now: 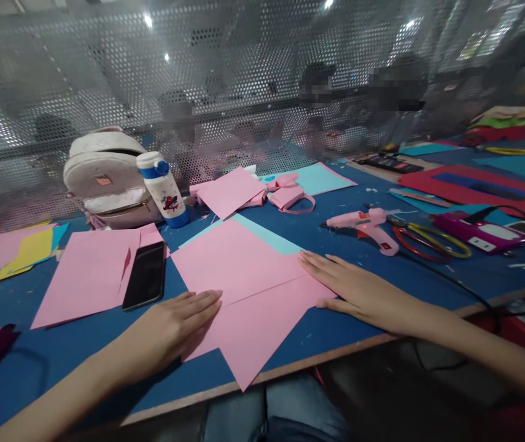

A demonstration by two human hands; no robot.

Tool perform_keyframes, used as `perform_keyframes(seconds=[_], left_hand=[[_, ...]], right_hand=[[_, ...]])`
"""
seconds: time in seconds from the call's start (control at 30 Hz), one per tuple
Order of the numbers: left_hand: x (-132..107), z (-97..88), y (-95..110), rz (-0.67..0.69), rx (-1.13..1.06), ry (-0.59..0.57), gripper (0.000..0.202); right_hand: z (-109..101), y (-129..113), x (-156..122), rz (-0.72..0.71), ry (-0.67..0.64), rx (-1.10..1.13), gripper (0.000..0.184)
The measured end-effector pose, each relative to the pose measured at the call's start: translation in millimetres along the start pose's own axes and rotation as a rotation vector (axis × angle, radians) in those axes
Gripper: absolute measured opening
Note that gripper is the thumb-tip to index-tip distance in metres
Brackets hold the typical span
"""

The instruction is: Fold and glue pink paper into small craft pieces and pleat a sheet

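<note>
A folded pink paper sheet point(244, 288) lies on the blue table point(82, 350) in front of me, one corner hanging past the front edge. My left hand point(170, 328) lies flat on its left side, fingers stretched along the crease. My right hand point(349, 285) rests flat and open on the right corner of the same sheet. A light blue sheet point(266, 236) peeks out from under the pink one.
A black phone point(145, 274) lies on another pink sheet point(82, 276) to the left. Behind stand a white backpack point(105, 178) and a water bottle point(163, 190). A pink glue gun point(366, 224), scissors point(432, 240), a pink bow point(290, 193) and coloured papers sit right. A perforated metal screen point(198, 73) closes the back.
</note>
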State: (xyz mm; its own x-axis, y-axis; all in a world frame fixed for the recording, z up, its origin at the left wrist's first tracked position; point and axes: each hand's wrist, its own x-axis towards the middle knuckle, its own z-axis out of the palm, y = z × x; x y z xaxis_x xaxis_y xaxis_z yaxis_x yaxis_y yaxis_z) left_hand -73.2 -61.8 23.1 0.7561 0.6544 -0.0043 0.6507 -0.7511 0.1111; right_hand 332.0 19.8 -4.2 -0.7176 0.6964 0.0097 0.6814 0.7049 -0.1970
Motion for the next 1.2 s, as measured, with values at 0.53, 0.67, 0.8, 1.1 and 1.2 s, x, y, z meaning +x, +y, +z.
perform_keyframes(seconds=[0.53, 0.67, 0.8, 1.1, 1.2], left_hand=[[175.6, 6.0, 35.8, 0.293, 0.026, 0.073, 0.044], [181.9, 7.6, 39.4, 0.287, 0.049, 0.093, 0.043], [188.2, 9.6, 42.9, 0.274, 0.094, 0.11, 0.042], [206.2, 8.1, 52.9, 0.211, 0.187, 0.145, 0.038], [205.1, 9.4, 52.7, 0.212, 0.181, 0.14, 0.042]], right_hand=[[6.6, -2.8, -3.1, 0.102, 0.055, 0.103, 0.062], [7.3, -1.9, -5.4, 0.184, 0.129, 0.264, 0.061], [6.9, -1.0, -7.2, 0.277, 0.191, 0.393, 0.068], [9.4, 1.0, -10.5, 0.239, 0.19, 0.363, 0.065], [9.1, 1.1, -11.4, 0.237, 0.157, 0.327, 0.064]])
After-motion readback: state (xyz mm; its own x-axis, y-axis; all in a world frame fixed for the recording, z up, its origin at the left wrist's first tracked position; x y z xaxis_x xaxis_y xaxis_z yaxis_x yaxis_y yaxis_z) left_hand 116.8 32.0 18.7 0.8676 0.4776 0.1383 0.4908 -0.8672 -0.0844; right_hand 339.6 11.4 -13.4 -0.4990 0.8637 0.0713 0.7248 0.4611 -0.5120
